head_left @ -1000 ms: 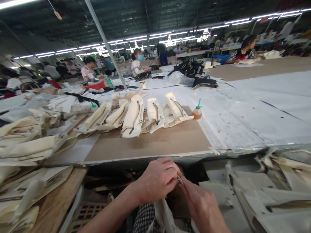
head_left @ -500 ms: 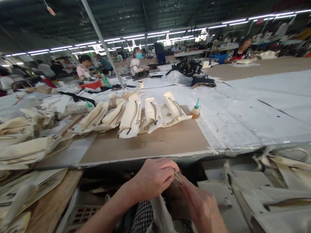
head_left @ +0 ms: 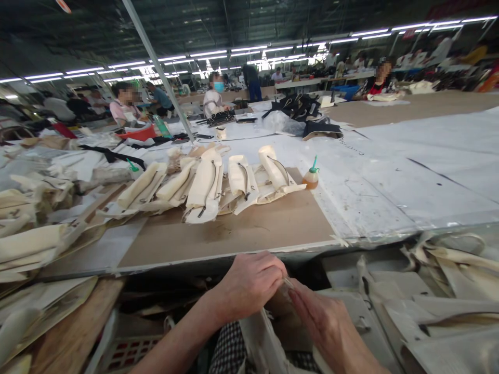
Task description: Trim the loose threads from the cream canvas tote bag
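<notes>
A cream fabric piece [head_left: 259, 337] hangs down over my lap, just in front of the table edge. My left hand [head_left: 249, 283] is closed on its upper edge, fingers curled over it. From the other side my right hand [head_left: 322, 311] presses the same edge, thumb and fingers together. The two hands almost meet at the fabric's raised rim. On the table ahead lie several cream fabric pieces with dark zippers [head_left: 205, 182] in a row on a brown board [head_left: 249, 228]. A squat bottle with a green nozzle [head_left: 311, 179] holds amber liquid.
Cream fabric parts [head_left: 448, 311] are heaped low on the right, and more fabric pieces [head_left: 35, 244] lie at left. A white plastic basket [head_left: 128, 350] is below, beside a wooden plank [head_left: 78, 327]. A metal pole [head_left: 159, 72] rises beyond. Co-workers sit across the table.
The view has shifted slightly, so the table things sit a little further left. Both hands keep their hold on the fabric edge; the right hand has moved slightly down and right.
</notes>
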A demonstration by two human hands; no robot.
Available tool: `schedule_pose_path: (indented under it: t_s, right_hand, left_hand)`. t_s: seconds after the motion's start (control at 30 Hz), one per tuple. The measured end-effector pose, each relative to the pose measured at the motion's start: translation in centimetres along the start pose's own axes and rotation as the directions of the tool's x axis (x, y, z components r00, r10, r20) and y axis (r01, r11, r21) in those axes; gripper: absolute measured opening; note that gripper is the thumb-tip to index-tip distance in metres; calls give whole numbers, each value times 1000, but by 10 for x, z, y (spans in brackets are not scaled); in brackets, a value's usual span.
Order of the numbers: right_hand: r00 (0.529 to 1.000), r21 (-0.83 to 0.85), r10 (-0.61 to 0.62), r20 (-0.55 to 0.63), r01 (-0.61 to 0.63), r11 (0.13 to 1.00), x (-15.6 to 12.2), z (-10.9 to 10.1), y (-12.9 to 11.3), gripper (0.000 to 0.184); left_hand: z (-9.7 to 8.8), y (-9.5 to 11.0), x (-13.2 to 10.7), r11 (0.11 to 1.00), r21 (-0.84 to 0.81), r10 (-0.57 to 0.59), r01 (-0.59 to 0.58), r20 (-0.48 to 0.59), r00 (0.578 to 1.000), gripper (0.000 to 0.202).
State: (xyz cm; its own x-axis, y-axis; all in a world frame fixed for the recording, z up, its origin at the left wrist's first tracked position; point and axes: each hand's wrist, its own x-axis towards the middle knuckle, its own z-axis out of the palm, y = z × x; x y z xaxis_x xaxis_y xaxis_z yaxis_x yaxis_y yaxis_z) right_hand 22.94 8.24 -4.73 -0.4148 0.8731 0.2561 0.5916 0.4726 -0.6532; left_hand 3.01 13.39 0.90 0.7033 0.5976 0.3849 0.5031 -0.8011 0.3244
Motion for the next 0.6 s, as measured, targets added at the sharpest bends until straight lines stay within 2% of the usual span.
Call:
schedule_pose_path:
  t_s: [0.27, 0.4, 0.5, 0.6]
  right_hand:
    - [1000, 35, 9, 13, -9, 999, 4, -5, -1, 30]
    - [1000, -3, 5, 17, -5, 1000, -1, -4, 3, 28]
    - [1000, -60, -12, 14, 13, 998, -4, -5, 2, 29]
    - [996, -148, -84, -27, 79, 986, 0, -4, -2, 32]
  left_hand:
    - [5, -5, 1, 995, 64, 78, -78, -9, 997, 21]
    - [5, 1, 5, 997, 63, 46, -43, -47, 998, 20]
    - [4, 6, 6, 1000, 28, 10, -10, -11, 1000, 19]
    - [1, 10, 7, 999, 23, -23, 23, 15, 1000, 19]
